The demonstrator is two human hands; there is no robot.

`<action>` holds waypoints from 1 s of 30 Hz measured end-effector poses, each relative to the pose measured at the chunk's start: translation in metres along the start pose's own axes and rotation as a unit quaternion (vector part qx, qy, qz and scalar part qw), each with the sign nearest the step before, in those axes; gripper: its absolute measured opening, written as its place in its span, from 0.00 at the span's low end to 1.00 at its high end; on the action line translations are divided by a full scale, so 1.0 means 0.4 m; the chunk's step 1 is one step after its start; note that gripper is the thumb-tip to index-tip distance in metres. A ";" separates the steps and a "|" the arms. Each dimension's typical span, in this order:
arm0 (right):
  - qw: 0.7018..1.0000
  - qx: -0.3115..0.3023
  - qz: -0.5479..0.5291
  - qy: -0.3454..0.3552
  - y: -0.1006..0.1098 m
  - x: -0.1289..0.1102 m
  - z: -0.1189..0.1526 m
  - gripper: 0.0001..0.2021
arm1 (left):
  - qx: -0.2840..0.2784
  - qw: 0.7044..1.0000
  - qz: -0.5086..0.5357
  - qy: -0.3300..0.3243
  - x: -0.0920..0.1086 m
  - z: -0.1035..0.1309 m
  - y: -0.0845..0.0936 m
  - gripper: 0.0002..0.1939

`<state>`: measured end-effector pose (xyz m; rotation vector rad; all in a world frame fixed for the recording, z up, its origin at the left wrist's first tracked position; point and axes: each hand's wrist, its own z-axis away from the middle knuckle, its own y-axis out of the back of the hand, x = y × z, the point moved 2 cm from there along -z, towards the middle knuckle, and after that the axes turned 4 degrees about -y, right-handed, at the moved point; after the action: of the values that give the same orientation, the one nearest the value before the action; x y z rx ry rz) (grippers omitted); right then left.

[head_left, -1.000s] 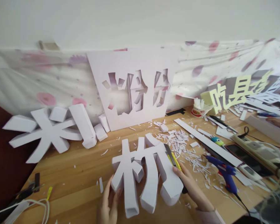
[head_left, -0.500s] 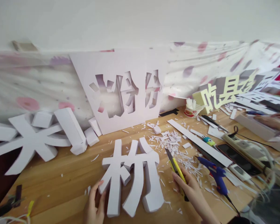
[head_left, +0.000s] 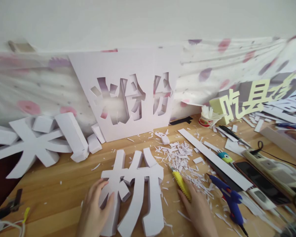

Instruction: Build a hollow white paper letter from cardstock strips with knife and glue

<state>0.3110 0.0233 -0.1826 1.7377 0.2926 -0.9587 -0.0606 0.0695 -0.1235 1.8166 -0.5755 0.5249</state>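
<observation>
A thick white three-dimensional Chinese character [head_left: 139, 189] lies face up on the wooden table in front of me. My left hand [head_left: 95, 207] grips its left part, the thumb on the near side of a stroke and the fingers along the upper left. To the right of the character, my right hand [head_left: 196, 207] holds a yellow utility knife [head_left: 181, 184] by its rear end, low over the table. The knife points away from me at a heap of white paper scraps [head_left: 179, 153], and no long blade shows at its tip.
A white board [head_left: 120, 131] with cut-out characters leans against the wall. Large white character pieces [head_left: 36, 146] stand at the left. On the right are a blue glue gun [head_left: 228, 197], a long white strip [head_left: 212, 158], a phone [head_left: 261, 181], a power strip [head_left: 273, 163] and a paper cup [head_left: 208, 119].
My left hand has moved further onto the character, which has shifted slightly left and nearer. The knife has been lowered, and its long blade no longer shows. The view has turned slightly.
</observation>
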 end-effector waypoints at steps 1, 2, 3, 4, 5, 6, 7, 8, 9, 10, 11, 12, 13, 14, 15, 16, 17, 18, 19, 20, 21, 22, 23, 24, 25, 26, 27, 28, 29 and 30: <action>1.000 0.002 0.011 0.009 -0.001 0.005 -0.001 0.26 | -0.006 1.000 -0.009 -0.005 0.014 -0.007 -0.007 0.23; 1.000 0.005 0.020 0.018 -0.002 0.010 -0.003 0.26 | -0.017 1.000 -0.016 -0.010 0.025 -0.018 -0.012 0.23; 0.999 0.007 0.027 0.026 -0.004 0.015 -0.006 0.25 | -0.029 0.999 -0.022 -0.017 0.034 -0.034 -0.013 0.23; 0.999 0.010 0.031 0.035 -0.006 0.020 -0.009 0.25 | -0.042 0.998 -0.031 -0.026 0.042 -0.056 -0.012 0.23; 0.998 0.014 0.033 0.044 -0.008 0.024 -0.012 0.25 | -0.058 0.997 -0.041 -0.035 0.050 -0.085 -0.010 0.22; 0.998 0.020 0.034 0.053 -0.011 0.027 -0.015 0.25 | -0.072 0.995 -0.052 -0.043 0.058 -0.120 -0.009 0.21; 0.997 0.026 0.035 0.063 -0.014 0.029 -0.017 0.25 | -0.086 0.993 -0.068 -0.048 0.068 -0.162 -0.010 0.21; 0.996 0.034 0.036 0.071 -0.016 0.030 -0.020 0.25 | -0.101 0.990 -0.085 -0.049 0.079 -0.207 -0.016 0.20; 0.995 0.042 0.036 0.077 -0.017 0.030 -0.022 0.24 | -0.117 0.987 -0.102 -0.050 0.090 -0.253 -0.028 0.20; 0.995 0.049 0.037 0.082 -0.016 0.029 -0.023 0.24 | -0.135 0.982 -0.119 -0.049 0.102 -0.298 -0.045 0.19; 0.994 0.055 0.037 0.087 -0.013 0.027 -0.023 0.23 | -0.153 0.978 -0.135 -0.046 0.113 -0.338 -0.067 0.19; 0.993 0.059 0.036 0.092 -0.009 0.023 -0.021 0.21 | -0.170 0.973 -0.151 -0.041 0.123 -0.373 -0.091 0.19; 0.993 0.062 0.033 0.097 -0.004 0.017 -0.018 0.20 | -0.187 0.968 -0.166 -0.034 0.130 -0.399 -0.116 0.19; 0.992 0.064 0.028 0.104 0.002 0.010 -0.014 0.19 | -0.208 0.961 -0.182 -0.025 0.136 -0.418 -0.140 0.18; 0.992 0.064 0.022 0.111 0.008 0.002 -0.008 0.17 | -0.228 0.953 -0.199 -0.013 0.138 -0.430 -0.161 0.18; 0.991 0.064 0.015 0.116 0.015 -0.007 -0.001 0.16 | -0.243 0.946 -0.216 0.000 0.140 -0.435 -0.178 0.18; 0.991 0.063 0.009 0.120 0.020 -0.017 0.007 0.15 | -0.255 0.938 -0.233 0.013 0.140 -0.435 -0.190 0.18; 0.991 0.060 0.003 0.123 0.025 -0.026 0.014 0.14 | -0.263 0.932 -0.249 0.026 0.140 -0.432 -0.197 0.18; 0.991 0.056 -0.002 0.125 0.028 -0.034 0.022 0.13 | -0.267 0.926 -0.264 0.038 0.141 -0.428 -0.201 0.18; 0.991 0.050 -0.007 0.125 0.031 -0.042 0.028 0.12 | -0.269 0.921 -0.277 0.047 0.142 -0.423 -0.203 0.18; 0.991 0.044 -0.012 0.124 0.032 -0.049 0.033 0.11 | -0.269 0.917 -0.289 0.055 0.143 -0.418 -0.204 0.18; 0.991 0.037 -0.018 0.124 0.032 -0.054 0.037 0.11 | -0.268 0.914 -0.298 0.060 0.145 -0.413 -0.204 0.18; 0.992 0.030 -0.024 0.124 0.031 -0.060 0.039 0.10 | -0.267 0.911 -0.306 0.064 0.146 -0.410 -0.205 0.18; 0.992 0.023 -0.030 0.124 0.030 -0.066 0.040 0.10 | -0.266 0.909 -0.313 0.067 0.147 -0.407 -0.206 0.18; 0.991 0.017 -0.037 0.125 0.029 -0.072 0.041 0.10 | -0.266 0.907 -0.319 0.069 0.148 -0.405 -0.208 0.18; 0.991 0.011 -0.045 0.126 0.028 -0.079 0.040 0.10 | -0.265 0.906 -0.323 0.070 0.148 -0.403 -0.211 0.18; 0.990 0.006 -0.054 0.127 0.026 -0.089 0.039 0.10 | -0.265 0.905 -0.325 0.071 0.147 -0.402 -0.212 0.19; 0.990 0.000 -0.063 0.129 0.025 -0.100 0.037 0.10 | -0.265 0.904 -0.327 0.071 0.146 -0.402 -0.214 0.19; 0.989 -0.006 -0.072 0.130 0.025 -0.115 0.035 0.09 | -0.266 0.904 -0.328 0.070 0.146 -0.402 -0.214 0.19; 0.988 -0.013 -0.082 0.131 0.026 -0.132 0.032 0.09 | -0.266 0.904 -0.328 0.069 0.146 -0.402 -0.214 0.19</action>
<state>0.2776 0.0211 -0.1387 1.8375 0.6233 -0.8377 0.0261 0.2387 -0.1035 1.3160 0.0230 0.0180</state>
